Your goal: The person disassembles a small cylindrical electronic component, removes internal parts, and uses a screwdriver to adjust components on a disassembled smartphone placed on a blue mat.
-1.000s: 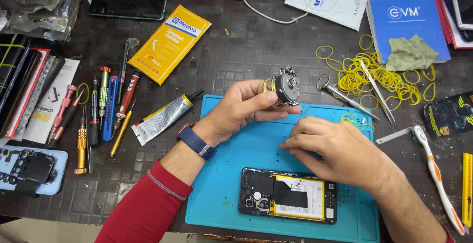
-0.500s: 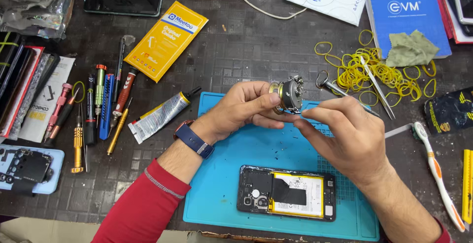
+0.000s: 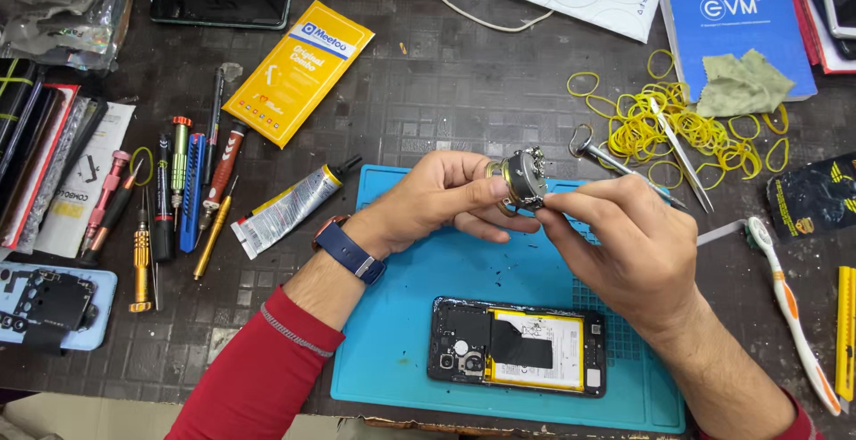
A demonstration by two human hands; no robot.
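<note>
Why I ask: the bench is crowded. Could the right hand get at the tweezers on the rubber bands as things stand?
Probably yes: the tweezers lie uncovered just beyond the right hand, but its fingertips are now at the small round holder.

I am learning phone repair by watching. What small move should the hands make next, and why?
Probably the right hand lifts one screw off the round magnet holder that the left hand holds up, since its fingertips already pinch there and the opened phone lies below.
</note>
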